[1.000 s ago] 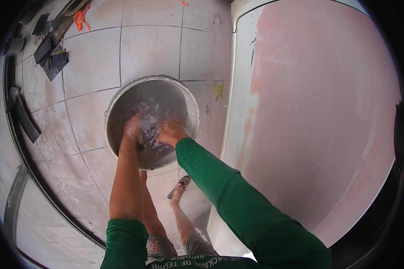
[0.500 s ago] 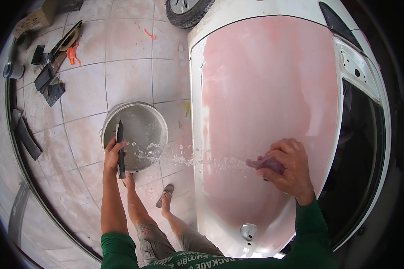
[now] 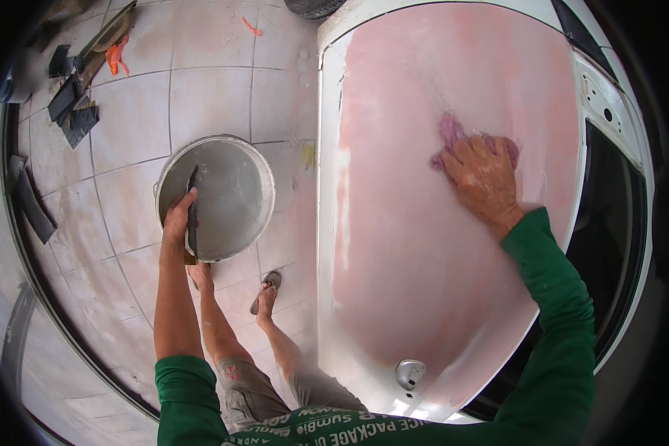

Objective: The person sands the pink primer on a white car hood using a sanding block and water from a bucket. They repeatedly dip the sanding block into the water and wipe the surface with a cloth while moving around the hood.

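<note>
My right hand (image 3: 485,178) is spread over a wet purple cloth (image 3: 451,132), pressing it against the upper part of a car door (image 3: 416,275). The door is white at its edges, with a wide patch of dull pink in the middle. My left hand (image 3: 177,217) grips a long, thin, dark sanding block (image 3: 192,232), seen edge-on. It is held over the left side of a round bucket (image 3: 270,178) of cloudy grey water that stands on the floor. My left fingertips are partly hidden by the block.
Black sheets (image 3: 79,123) and an orange scrap (image 3: 116,56) lie on the tiled floor at the far left. A curved dark strip (image 3: 36,204) rests by the left edge. The door handle (image 3: 409,374) sticks out near me; a tyre (image 3: 314,7) is at the top.
My right hand has moved away from me and put the cloth on the door; the water splashing between door and bucket is gone. My left hand still holds the block by the bucket.
</note>
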Motion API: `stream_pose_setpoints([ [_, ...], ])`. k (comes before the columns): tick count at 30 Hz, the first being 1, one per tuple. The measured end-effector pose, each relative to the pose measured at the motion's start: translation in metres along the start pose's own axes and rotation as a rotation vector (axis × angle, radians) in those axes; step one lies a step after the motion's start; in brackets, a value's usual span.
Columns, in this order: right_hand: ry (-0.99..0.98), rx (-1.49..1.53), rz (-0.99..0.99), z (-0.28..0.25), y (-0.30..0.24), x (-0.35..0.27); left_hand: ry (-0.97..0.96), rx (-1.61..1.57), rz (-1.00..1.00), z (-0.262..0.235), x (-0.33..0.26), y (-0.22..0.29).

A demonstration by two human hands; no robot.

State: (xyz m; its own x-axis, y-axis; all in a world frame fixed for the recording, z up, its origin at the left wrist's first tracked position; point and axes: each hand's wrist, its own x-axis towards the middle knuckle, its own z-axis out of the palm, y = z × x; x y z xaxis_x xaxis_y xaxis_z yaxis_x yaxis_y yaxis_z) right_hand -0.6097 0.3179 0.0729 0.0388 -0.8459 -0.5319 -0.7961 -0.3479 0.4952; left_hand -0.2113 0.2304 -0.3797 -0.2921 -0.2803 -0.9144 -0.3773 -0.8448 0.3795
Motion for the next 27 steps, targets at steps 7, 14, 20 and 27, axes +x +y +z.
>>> stream_pose_setpoints([
  [7,-0.305,0.342,-0.21,0.006,-0.185,-0.154,0.008,-0.16,0.067,-0.011,0.017,-0.015],
  [14,-0.339,0.847,0.24,0.059,-0.292,0.008,0.074,0.836,0.239,0.046,0.12,-0.102],
  [20,-0.075,0.935,0.194,0.124,-0.371,0.213,0.139,1.526,0.322,-0.042,0.256,-0.179],
  [27,-0.54,1.132,0.106,0.156,-0.398,0.245,0.092,1.313,0.304,-0.017,0.235,-0.138],
])
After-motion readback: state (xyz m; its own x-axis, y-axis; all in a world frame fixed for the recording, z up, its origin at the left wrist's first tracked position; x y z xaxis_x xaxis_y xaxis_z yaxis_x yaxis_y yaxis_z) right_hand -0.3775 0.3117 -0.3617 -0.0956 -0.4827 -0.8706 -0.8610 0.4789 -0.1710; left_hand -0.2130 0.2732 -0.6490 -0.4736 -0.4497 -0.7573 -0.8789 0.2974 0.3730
